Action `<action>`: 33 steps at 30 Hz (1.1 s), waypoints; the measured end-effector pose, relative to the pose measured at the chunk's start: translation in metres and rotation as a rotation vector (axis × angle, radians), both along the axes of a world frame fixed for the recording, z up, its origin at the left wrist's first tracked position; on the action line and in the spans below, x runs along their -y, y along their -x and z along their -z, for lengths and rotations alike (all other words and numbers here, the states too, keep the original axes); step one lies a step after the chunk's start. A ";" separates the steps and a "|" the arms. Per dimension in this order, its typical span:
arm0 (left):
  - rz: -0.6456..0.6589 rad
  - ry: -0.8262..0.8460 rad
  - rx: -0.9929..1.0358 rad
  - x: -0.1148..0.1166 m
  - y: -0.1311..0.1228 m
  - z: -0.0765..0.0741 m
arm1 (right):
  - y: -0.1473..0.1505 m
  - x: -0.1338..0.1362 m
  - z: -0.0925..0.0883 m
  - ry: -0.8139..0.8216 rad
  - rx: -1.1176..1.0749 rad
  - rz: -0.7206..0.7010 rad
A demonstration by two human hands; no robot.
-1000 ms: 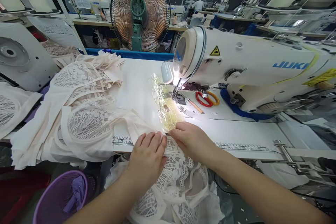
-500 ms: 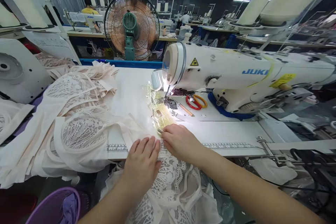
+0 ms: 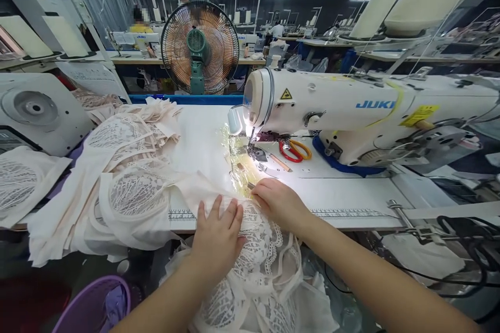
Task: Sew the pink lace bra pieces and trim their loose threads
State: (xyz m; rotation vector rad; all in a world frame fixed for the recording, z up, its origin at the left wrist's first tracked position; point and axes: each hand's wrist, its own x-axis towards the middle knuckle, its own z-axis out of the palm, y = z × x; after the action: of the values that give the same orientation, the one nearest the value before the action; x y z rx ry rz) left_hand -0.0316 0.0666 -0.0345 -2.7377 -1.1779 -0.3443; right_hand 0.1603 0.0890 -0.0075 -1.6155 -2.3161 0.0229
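Observation:
My left hand lies flat with fingers spread on pale lace bra pieces at the table's front edge. Beside it, my right hand is closed around a small metal-tipped tool, most of it hidden by the fingers. The tool's tip points left, over the edge of the yellowish clear tape that covers the table by the needle. A pale fabric strip runs from under my left hand to the lace pile on the left. Lower lace pieces hang over the front edge.
The white JUKI sewing machine stands behind my hands, its lamp lit. Red-and-orange-handled scissors and a wooden-handled tool lie under its arm. A purple basket is at lower left; a large fan stands beyond the table.
The view has shifted slightly, so most things sit further right. My left fingers have spread further apart on the fabric. My right hand keeps its grip on the small tool.

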 end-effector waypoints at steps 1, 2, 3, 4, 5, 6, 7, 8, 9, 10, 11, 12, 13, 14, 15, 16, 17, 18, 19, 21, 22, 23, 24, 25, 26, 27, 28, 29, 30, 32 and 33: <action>-0.009 0.005 -0.004 0.000 -0.001 -0.002 | -0.002 0.001 -0.001 0.005 -0.038 0.001; -0.011 0.008 -0.006 0.000 -0.002 -0.003 | -0.003 0.001 -0.001 0.009 -0.076 0.008; -0.002 0.008 -0.005 -0.001 -0.003 -0.004 | -0.004 0.002 -0.002 0.013 -0.111 0.015; 0.019 0.010 -0.003 -0.003 -0.004 -0.006 | -0.005 0.002 -0.002 0.018 -0.142 0.020; 0.049 0.017 -0.002 -0.005 -0.004 -0.007 | -0.006 0.001 -0.001 0.025 -0.167 0.021; 0.081 0.030 -0.003 -0.007 -0.004 -0.007 | -0.006 0.001 -0.001 0.031 -0.187 0.017; 0.106 0.044 -0.004 -0.009 -0.004 -0.007 | -0.006 0.000 0.000 0.037 -0.203 0.011; 0.120 0.054 -0.006 -0.010 -0.004 -0.007 | -0.005 -0.001 0.000 0.042 -0.215 0.006; 0.124 0.061 -0.007 -0.011 -0.003 -0.007 | -0.004 -0.001 0.000 0.045 -0.225 0.000; 0.125 0.066 -0.008 -0.012 -0.003 -0.006 | -0.004 -0.002 0.000 0.048 -0.231 -0.006; 0.123 0.068 -0.007 -0.012 -0.002 -0.006 | -0.003 -0.003 0.000 0.052 -0.235 -0.014; 0.123 0.070 -0.006 -0.012 -0.002 -0.005 | -0.002 -0.004 0.000 0.056 -0.235 -0.021; 0.123 0.075 -0.007 -0.012 -0.002 -0.005 | -0.002 -0.005 0.001 0.061 -0.233 -0.029; 0.124 0.083 -0.011 -0.012 -0.002 -0.005 | -0.001 -0.005 0.001 0.066 -0.228 -0.035; 0.123 0.092 -0.016 -0.011 -0.002 -0.005 | -0.001 -0.006 0.001 0.071 -0.221 -0.041; 0.120 0.102 -0.022 -0.011 -0.003 -0.006 | 0.000 -0.006 0.001 0.076 -0.214 -0.046; 0.117 0.113 -0.029 -0.011 -0.003 -0.006 | 0.000 -0.006 0.002 0.079 -0.207 -0.050; 0.115 0.122 -0.035 -0.011 -0.003 -0.006 | 0.000 -0.006 0.002 0.081 -0.199 -0.053; 0.114 0.131 -0.041 -0.011 -0.003 -0.007 | 0.000 -0.006 0.002 0.083 -0.192 -0.055; 0.114 0.142 -0.046 -0.011 -0.004 -0.008 | 0.000 -0.006 0.002 0.087 -0.174 -0.058; 0.114 0.147 -0.046 -0.011 -0.004 -0.008 | 0.000 -0.007 0.001 0.091 -0.163 -0.061; 0.114 0.152 -0.046 -0.011 -0.004 -0.008 | 0.000 -0.007 0.001 0.097 -0.150 -0.066; 0.113 0.156 -0.047 -0.011 -0.005 -0.008 | 0.000 -0.007 0.000 0.105 -0.136 -0.073; 0.112 0.161 -0.049 -0.011 -0.005 -0.008 | 0.000 -0.008 -0.001 0.116 -0.118 -0.081; 0.111 0.167 -0.052 -0.011 -0.005 -0.008 | 0.000 -0.008 -0.002 0.127 -0.098 -0.090; 0.109 0.171 -0.055 -0.012 -0.005 -0.008 | 0.001 -0.009 -0.004 0.139 -0.076 -0.100; 0.108 0.175 -0.059 -0.012 -0.005 -0.008 | 0.000 -0.009 -0.006 0.151 -0.050 -0.112; 0.108 0.179 -0.062 -0.012 -0.005 -0.008 | 0.000 -0.009 -0.008 0.162 -0.023 -0.127; 0.107 0.183 -0.064 -0.012 -0.005 -0.008 | -0.001 -0.009 -0.010 0.174 0.006 -0.143; 0.102 0.188 -0.066 -0.012 -0.005 -0.009 | -0.003 -0.009 -0.014 0.194 0.064 -0.175; 0.099 0.191 -0.066 -0.012 -0.005 -0.009 | -0.004 -0.009 -0.017 0.201 0.090 -0.187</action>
State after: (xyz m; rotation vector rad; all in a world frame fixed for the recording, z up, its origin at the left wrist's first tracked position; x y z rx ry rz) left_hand -0.0269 0.0781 -0.0259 -2.9529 -1.1142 -0.1578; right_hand 0.1643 0.0976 0.0090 -1.5100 -2.5993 0.2368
